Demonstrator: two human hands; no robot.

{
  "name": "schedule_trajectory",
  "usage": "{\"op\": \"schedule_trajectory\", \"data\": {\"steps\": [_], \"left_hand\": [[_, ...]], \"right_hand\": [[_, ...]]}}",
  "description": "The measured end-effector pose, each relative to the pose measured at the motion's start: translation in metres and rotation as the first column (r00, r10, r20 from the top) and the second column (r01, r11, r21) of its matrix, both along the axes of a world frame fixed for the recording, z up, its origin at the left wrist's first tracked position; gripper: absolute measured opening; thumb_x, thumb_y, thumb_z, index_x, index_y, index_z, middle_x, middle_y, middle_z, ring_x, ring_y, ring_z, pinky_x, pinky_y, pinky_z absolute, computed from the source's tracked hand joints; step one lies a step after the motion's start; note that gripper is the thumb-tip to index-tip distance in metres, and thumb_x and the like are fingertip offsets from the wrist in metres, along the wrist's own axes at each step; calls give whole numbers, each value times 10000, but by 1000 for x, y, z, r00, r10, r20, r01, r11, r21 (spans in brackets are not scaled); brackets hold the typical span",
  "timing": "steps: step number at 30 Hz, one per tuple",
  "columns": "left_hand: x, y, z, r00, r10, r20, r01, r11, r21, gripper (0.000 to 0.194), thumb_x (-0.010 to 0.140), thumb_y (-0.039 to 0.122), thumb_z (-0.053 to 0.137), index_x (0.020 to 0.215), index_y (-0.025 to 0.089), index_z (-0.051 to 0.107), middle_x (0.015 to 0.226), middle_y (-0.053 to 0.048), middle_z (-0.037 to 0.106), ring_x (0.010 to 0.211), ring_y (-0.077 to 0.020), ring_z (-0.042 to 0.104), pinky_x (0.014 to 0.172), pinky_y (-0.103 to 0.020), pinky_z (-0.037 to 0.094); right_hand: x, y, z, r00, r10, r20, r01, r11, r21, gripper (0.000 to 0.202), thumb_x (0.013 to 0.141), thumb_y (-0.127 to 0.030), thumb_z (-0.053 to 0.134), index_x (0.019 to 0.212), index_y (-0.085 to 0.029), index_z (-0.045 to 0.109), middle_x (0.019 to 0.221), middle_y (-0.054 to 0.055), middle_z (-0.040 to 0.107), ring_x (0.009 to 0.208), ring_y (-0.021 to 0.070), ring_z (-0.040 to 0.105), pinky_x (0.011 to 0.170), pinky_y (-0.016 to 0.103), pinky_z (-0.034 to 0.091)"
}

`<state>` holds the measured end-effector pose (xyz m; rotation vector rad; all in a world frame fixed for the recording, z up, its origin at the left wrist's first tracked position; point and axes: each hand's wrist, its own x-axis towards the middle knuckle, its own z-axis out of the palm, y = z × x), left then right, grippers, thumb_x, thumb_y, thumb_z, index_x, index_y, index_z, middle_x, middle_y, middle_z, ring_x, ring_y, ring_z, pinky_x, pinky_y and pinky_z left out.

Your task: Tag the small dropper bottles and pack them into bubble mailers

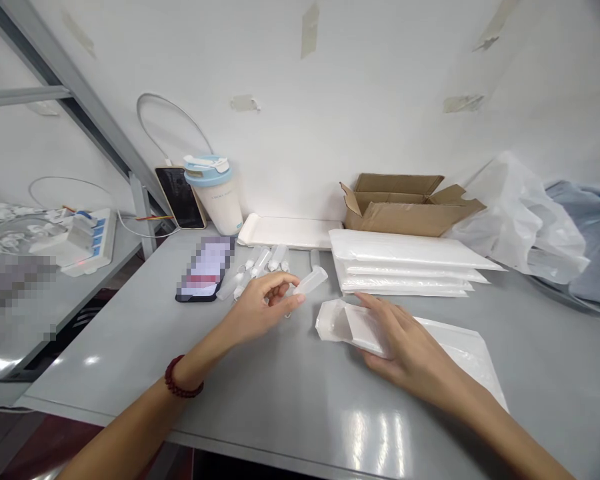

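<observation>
My left hand (pixel 270 300) pinches a translucent plastic tube (pixel 311 280) with a small ring at its near end. Several similar tubes (pixel 260 262) lie behind and left of that hand, some with rings attached. My right hand (pixel 395 333) grips a white padded mailer (pixel 367 327) around its sides, and the mailer's mouth gapes toward the left hand. The tube is apart from the mailer's mouth. Part of the mailer is hidden under my right hand and forearm. Beneath that forearm lies a further flat white sheet or mailer (pixel 467 350).
A stack of white mailers (pixel 405 263) sits before an open cardboard box (pixel 415 217), with a plastic bag (pixel 523 220) to its right. Flat white envelopes (pixel 293 232) lie by the wall. A lidded cup (pixel 215 197), an upright phone (pixel 181 197) and a lying phone (pixel 205 270) are at left.
</observation>
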<state>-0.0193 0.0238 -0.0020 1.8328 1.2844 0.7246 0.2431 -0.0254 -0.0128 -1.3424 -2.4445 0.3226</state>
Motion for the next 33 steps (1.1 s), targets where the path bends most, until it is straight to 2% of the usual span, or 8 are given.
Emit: {"op": "schedule_trajectory", "data": {"steps": [4, 8, 14, 18, 21, 24, 30, 33], "left_hand": [[-1, -1, 5, 999, -39, -10, 40, 988, 147, 189, 818, 355, 593, 904, 192, 634, 919, -18, 575, 702, -109, 462, 646, -235, 398], [-3, -3, 7, 971, -203, -128, 221, 964, 149, 144, 833, 304, 588, 913, 195, 639, 839, -9, 620, 738, -127, 511, 675, -244, 424], [20, -20, -15, 824, -361, -436, 529, 766, 365, 161, 892, 223, 502, 937, 145, 636, 841, -70, 611, 820, -183, 519, 748, -309, 446], [33, -32, -21, 837, -446, -318, 547, 713, 439, 227, 940, 160, 398, 1052, 140, 595, 956, -76, 649, 903, -161, 554, 854, -302, 444], [26, -28, -15, 884, -416, -213, 466, 757, 458, 194, 922, 178, 453, 1050, 172, 599, 948, -41, 670, 875, -145, 571, 859, -293, 452], [11, -16, -12, 937, -213, -277, 323, 831, 453, 215, 894, 166, 475, 1079, 179, 584, 1003, -52, 648, 936, -170, 558, 852, -319, 460], [2, -6, -26, 832, -47, -552, 281, 894, 349, 282, 862, 111, 410, 1096, 175, 555, 1063, -95, 587, 1022, -238, 529, 859, -399, 465], [5, -7, -22, 909, 24, -417, 115, 946, 304, 296, 843, 142, 438, 1119, 180, 537, 1003, -80, 603, 877, -204, 582, 781, -367, 493]], "right_hand": [[0, -1, -3, 1000, -3, -20, 3, 1000, 1, 727, 792, -203, 482, 1424, -275, 129, 1237, 102, 556, 1096, 254, 567, 839, 427, 499], [-1, -1, -2, 999, -19, -30, 18, 1000, -24, 765, 772, -211, 496, 1425, -262, 101, 1264, 116, 539, 1120, 267, 552, 832, 428, 504], [-7, -7, 0, 995, 93, -32, -95, 992, -82, 809, 726, -174, 510, 1418, -218, 93, 1257, 134, 530, 1141, 269, 527, 869, 439, 494], [-11, -9, -4, 992, 116, -41, -119, 990, -72, 807, 720, -140, 485, 1419, -218, 88, 1246, 131, 532, 1134, 268, 528, 891, 449, 482], [-10, -8, -5, 994, 96, -43, -99, 992, -75, 792, 740, -157, 486, 1421, -219, 84, 1234, 133, 537, 1125, 269, 531, 884, 448, 484], [-6, -5, -5, 998, 52, -35, -55, 996, -72, 768, 760, -174, 487, 1419, -219, 96, 1247, 143, 524, 1119, 271, 530, 887, 448, 480], [-1, 0, -10, 1000, -2, 0, 2, 995, -100, 789, 765, -215, 504, 1432, -207, 83, 1320, 163, 461, 1183, 293, 472, 938, 473, 430], [-3, 1, -9, 999, -14, 29, 17, 992, -126, 830, 749, -278, 543, 1439, -198, 90, 1311, 165, 456, 1179, 310, 455, 941, 496, 409]]}}
